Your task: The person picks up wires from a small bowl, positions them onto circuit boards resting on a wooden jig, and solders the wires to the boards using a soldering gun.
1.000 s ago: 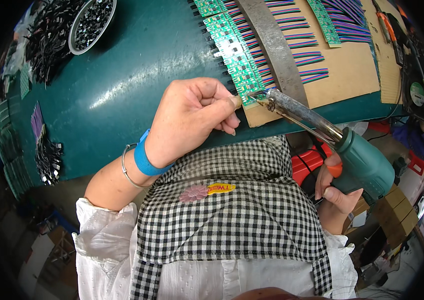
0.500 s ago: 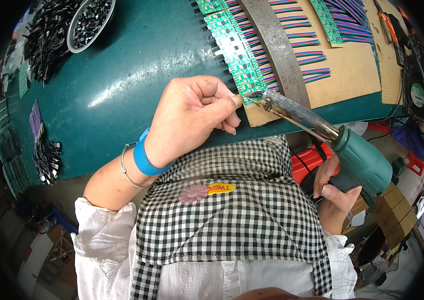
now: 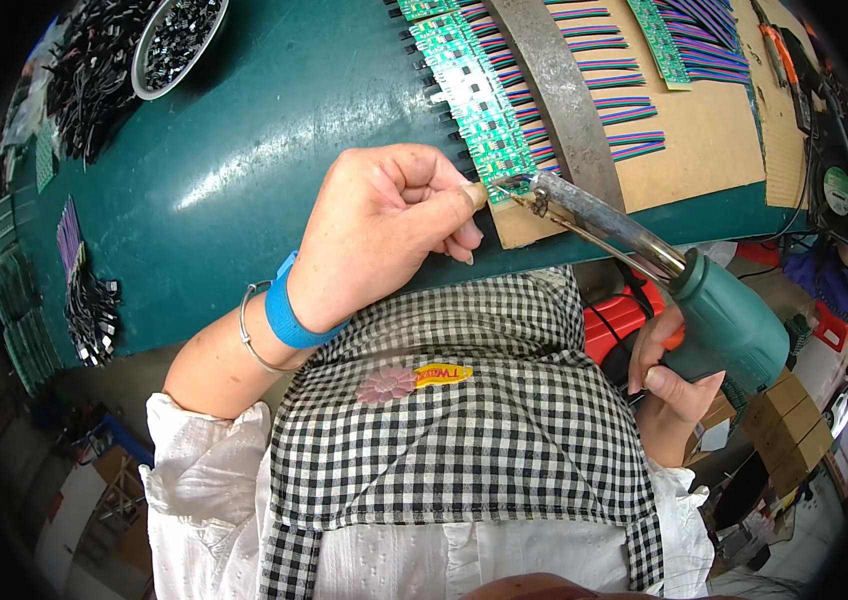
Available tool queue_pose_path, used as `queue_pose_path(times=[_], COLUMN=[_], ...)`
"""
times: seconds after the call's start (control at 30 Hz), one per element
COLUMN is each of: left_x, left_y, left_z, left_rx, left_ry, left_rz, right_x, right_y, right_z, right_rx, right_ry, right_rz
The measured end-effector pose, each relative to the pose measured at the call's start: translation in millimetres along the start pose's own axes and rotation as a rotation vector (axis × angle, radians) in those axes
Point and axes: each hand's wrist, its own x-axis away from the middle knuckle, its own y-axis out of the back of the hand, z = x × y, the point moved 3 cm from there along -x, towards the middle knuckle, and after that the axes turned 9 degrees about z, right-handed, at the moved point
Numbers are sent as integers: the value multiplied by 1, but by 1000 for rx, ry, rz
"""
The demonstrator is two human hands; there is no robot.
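My left hand (image 3: 384, 230) rests on the teal mat (image 3: 244, 170) with its fingers curled, the thumb and forefinger pinched at the near end of a green circuit strip (image 3: 469, 95). My right hand (image 3: 669, 385) grips the teal handle of a soldering gun (image 3: 734, 320). Its long metal barrel (image 3: 594, 215) slants up to the left, and the tip touches the strip's near end beside my left thumb. Coloured wires stick out from the strip's right side.
A grey metal bar (image 3: 554, 90) lies over the wires on brown cardboard (image 3: 714, 130). More green strips with wires (image 3: 689, 35) lie at the top right. A bowl of dark parts (image 3: 176, 40) stands at the top left. A small fan (image 3: 844, 185) sits at the right edge.
The soldering gun tip has shifted slightly along the strip's near end. My left hand stays pinched at the same spot.
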Motion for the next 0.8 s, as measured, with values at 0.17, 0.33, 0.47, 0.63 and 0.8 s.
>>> queue_pose_path(times=[0.17, 0.33, 0.47, 0.63, 0.8], left_x=[3, 1, -1, 0, 1], left_y=[-1, -1, 0, 0, 0], left_z=[-1, -5, -5, -3, -5], left_rx=[5, -8, -1, -12, -17], left_ry=[-19, -9, -9, -17, -12], left_rz=[-14, -7, -7, -3, -9], right_x=[2, 2, -1, 2, -2], right_y=[3, 6, 6, 9, 0], right_z=[1, 0, 3, 1, 10], right_rx=[-9, 9, 19, 79, -8], right_ry=[-63, -74, -64, -65, 101], right_rz=[52, 76, 111, 131, 0])
